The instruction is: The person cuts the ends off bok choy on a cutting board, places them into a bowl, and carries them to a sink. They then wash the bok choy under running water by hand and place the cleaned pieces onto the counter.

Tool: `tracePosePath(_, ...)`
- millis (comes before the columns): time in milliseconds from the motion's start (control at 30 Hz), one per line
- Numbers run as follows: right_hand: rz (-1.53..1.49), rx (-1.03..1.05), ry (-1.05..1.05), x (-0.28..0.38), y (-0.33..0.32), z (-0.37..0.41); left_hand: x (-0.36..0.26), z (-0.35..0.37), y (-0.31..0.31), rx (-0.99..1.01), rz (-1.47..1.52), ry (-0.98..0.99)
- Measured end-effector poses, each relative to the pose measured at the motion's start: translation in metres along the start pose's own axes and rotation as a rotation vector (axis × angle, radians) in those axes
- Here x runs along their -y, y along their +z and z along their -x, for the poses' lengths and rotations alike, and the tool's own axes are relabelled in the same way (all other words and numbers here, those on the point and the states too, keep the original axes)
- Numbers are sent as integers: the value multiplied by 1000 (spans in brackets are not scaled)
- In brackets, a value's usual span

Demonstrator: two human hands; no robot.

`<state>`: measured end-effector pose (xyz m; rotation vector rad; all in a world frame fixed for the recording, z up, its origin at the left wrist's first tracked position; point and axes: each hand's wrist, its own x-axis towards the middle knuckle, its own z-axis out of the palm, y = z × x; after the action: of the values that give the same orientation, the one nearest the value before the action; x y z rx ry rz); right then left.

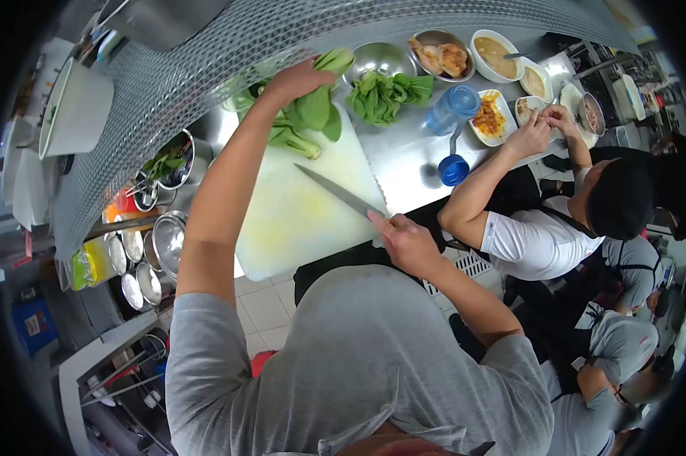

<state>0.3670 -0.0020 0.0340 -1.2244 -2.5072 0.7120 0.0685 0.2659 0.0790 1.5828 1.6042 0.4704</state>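
Observation:
My left hand (299,82) reaches to the far edge of the white cutting board (305,220), its fingers closed round leafy green bok choy (312,110). More bok choy lies under and beside that hand. Near the board's right edge, my right hand (405,242) grips a knife (335,190), whose blade lies over the board and points up and left. A separate bunch of greens (381,99) sits on the steel counter, just right of the board.
Beyond the greens stand a steel bowl (379,62), a bowl of chicken (442,57) and a soup bowl (496,57). A blue container (453,106) is right of the board. A co-worker (544,235) handles food nearby. Metal mesh (183,99) hangs at the upper left.

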Motion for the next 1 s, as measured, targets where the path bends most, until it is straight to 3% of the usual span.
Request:
tracePosePath(133,6,-3,20,2,6,-2,-41,-48,23,197,220,-107)
tracePosePath(200,-7,-6,31,3,7,-1,-26,-93,41,264,229,-110)
tracePosePath(333,3,4,42,3,11,-2,-18,-129,56,364,613,-182)
tracePosePath(400,7,-6,39,1,14,-3,11,-151,49,516,769,-199)
tracePosePath(433,5,-1,40,0,13,-4,5,-139,40,558,732,-124)
tracePosePath(533,-2,12,23,1,8,-8,-2,-97,2,334,289,50)
tracePosePath(767,37,-7,-139,-7,15,-27,61,-47,-65,-127,-406,208)
tracePosePath(900,84,-6,-209,4,24,-53,85,-10,-46,-33,-559,188)
tracePosePath(1000,67,-6,-224,4,36,-70,68,44,-33,100,-520,104)
